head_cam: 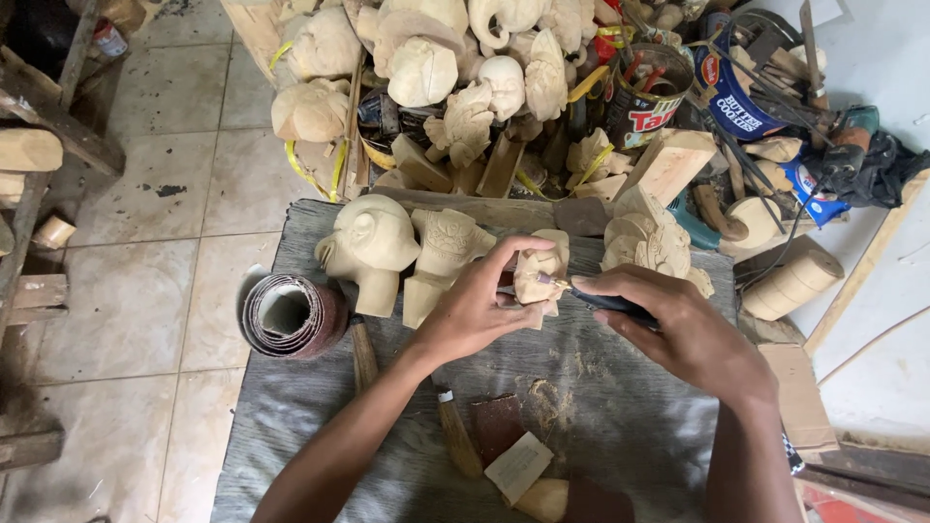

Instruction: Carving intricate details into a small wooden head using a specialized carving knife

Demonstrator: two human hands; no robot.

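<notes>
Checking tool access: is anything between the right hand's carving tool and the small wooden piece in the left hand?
Nothing visible. The left hand holds the small carved piece above the grey board; the right hand brings the carving tool tip right to its surface. The larger carved heads stand behind, out of the path.

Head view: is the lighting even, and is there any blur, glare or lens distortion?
Head view: soft, even daylight with faint shadows; no glare. Left hand, right hand and small carving are sharp. Wide-angle bending shows at the edges, where the floor tiles curve.
</notes>
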